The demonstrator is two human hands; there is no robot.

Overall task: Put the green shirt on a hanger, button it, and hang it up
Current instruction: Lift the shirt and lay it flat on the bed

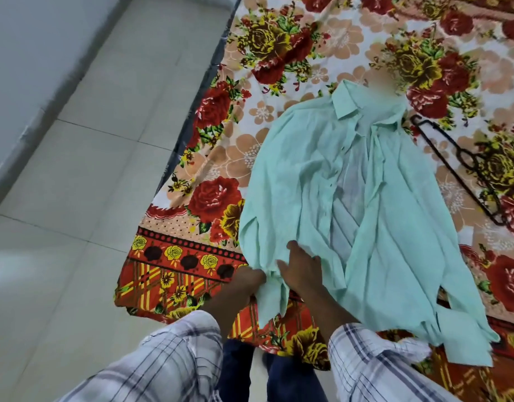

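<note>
A pale green shirt [316, 169] lies spread out, front open and unbuttoned, on a floral bedspread [308, 47], collar pointing away from me. A black hanger [458, 166] lies flat on the bedspread just right of the shirt, apart from it. My left hand [248, 278] is closed on the shirt's lower left hem at the bed's near edge. My right hand [300, 266] rests flat on the fabric beside it, fingers spread. Both arms wear checked sleeves.
The bed fills the right and upper part of the view; its near edge hangs over by my legs [267, 372]. Light floor tiles [90, 184] run along the left, with a wall base [18, 134] at the far left.
</note>
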